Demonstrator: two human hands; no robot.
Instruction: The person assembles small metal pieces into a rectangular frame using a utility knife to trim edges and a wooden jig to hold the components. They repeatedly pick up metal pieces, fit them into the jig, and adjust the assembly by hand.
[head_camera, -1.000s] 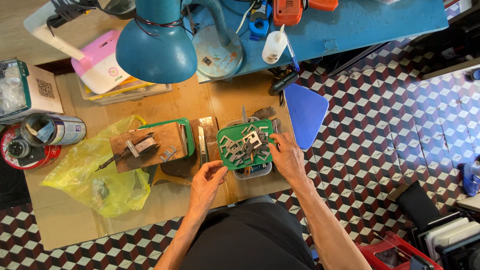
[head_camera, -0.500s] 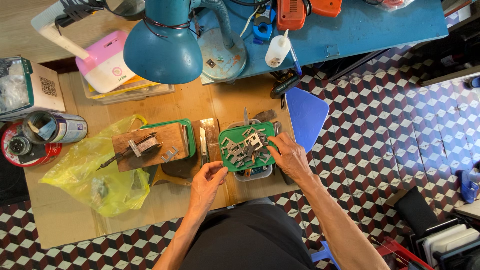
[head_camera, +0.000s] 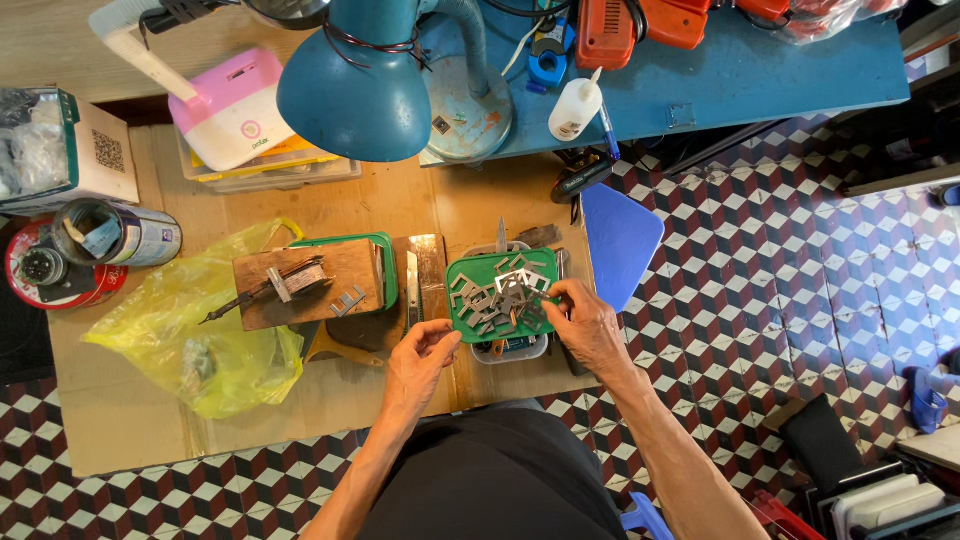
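Observation:
A green tray (head_camera: 460, 322) heaped with several small grey metal plates (head_camera: 497, 297) rests on a white tub at the front of the wooden table (head_camera: 330, 215). My right hand (head_camera: 585, 325) is at the tray's right edge, its fingertips pinching one of the plates. My left hand (head_camera: 420, 358) hovers just left of and below the tray, fingers apart and curled, nothing in it. Further left, a wooden block (head_camera: 305, 283) carrying a small coil part and a few loose plates sits on a green box.
A yellow plastic bag (head_camera: 195, 330) lies at the left. A teal desk lamp (head_camera: 355, 80) hangs over the back. Tins (head_camera: 110, 235), a pink and white device (head_camera: 232, 110), a glue bottle (head_camera: 575, 105) and a blue pad (head_camera: 618, 240) surround the work spot.
My right hand has shifted slightly at the tray's right edge, fingers closing on a plate. My left hand stays close to the tray's lower left.

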